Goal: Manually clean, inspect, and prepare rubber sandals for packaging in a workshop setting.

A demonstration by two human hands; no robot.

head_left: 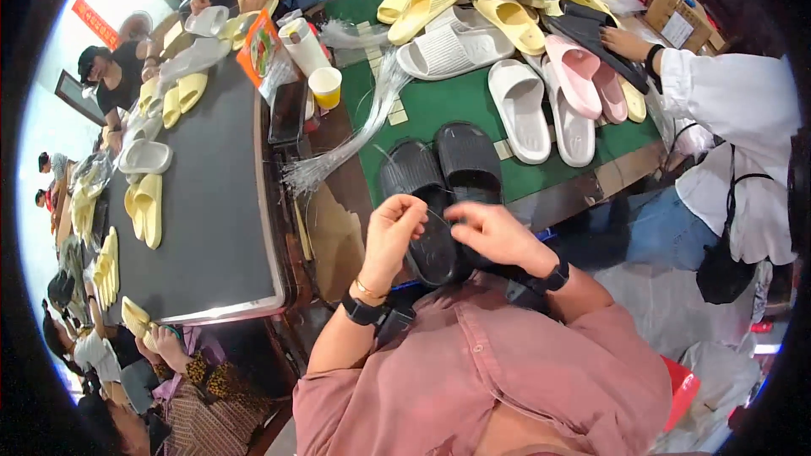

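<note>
A: What's the left hand (394, 232) doing?
B: Its fingers pinch a thin clear tie above the black slippers (439, 194), at the near desk (439, 101) edge.
A: And the right hand (494, 232)?
B: Fingers closed, gripping the pair. They look light, soft, bendy; best held by the straps.

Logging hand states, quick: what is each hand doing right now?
Left hand: fingers pinched shut, on what looks like a thin clear tie.
Right hand: closed on the black slippers.
</note>
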